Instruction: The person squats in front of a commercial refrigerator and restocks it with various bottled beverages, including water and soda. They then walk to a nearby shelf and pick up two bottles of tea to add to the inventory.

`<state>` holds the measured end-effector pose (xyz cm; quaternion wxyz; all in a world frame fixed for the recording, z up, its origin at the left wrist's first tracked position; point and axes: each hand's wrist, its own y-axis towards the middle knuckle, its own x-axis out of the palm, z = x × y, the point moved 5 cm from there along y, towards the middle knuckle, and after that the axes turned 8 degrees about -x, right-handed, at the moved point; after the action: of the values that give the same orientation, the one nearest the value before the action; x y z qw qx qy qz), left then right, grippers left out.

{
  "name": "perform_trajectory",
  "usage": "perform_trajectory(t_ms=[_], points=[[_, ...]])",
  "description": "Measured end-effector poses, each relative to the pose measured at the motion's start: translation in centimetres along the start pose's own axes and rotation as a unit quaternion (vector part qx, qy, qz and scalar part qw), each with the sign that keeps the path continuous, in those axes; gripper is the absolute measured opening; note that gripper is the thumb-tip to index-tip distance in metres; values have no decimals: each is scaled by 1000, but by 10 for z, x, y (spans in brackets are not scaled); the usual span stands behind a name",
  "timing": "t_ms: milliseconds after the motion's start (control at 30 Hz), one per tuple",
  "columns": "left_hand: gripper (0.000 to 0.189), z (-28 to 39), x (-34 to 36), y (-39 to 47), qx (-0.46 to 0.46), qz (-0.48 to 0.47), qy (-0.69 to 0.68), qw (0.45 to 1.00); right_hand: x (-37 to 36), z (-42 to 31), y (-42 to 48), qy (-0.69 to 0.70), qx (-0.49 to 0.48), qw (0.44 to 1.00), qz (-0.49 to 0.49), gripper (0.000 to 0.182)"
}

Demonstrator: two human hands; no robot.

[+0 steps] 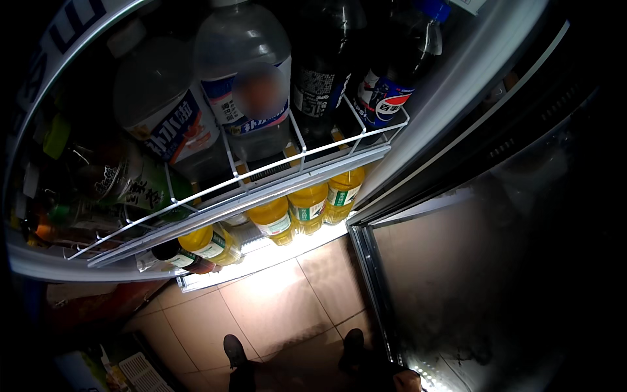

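Observation:
At the bottom edge, beside the opened glass door (376, 294), shows what looks like part of my right hand (407, 380); its fingers and grip cannot be made out. My left hand is out of view. Before me stands a lit drinks cooler. Its white wire shelf (269, 169) holds two large clear bottles with blue-and-white labels, one at the left (169, 122) and one in the middle (245, 93). To their right are a dark cola bottle (318, 88) and a Pepsi bottle with a blue cap (387, 98). A green-labelled bottle (142, 186) leans at the left.
Several yellow drink bottles (308, 208) and a dark one (181, 257) stand on the bottom level, above the bright sill (201, 281). Tiled floor (264, 304) lies under my shoes (235, 350). At the lower left is a white slatted object (144, 372). The right side is dark.

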<state>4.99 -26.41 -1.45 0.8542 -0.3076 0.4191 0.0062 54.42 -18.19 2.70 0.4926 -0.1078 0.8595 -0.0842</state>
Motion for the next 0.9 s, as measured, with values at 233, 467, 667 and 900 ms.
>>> perform_trajectory(t_ms=[233,467,667,900], points=[[22,4,-4,-1,-8,-22,-4,1000,9,11,-9,-4,5,1000,-7,14],[22,10,-11,1,-19,-21,-22,999,9,12,-7,-7,16,1000,-23,13],[22,-4,-5,-5,-12,-19,-5,1000,18,29,-10,-23,25,995,-89,22],[18,11,-19,0,15,-30,4,999,4,6,-2,-35,5,997,-66,15]])
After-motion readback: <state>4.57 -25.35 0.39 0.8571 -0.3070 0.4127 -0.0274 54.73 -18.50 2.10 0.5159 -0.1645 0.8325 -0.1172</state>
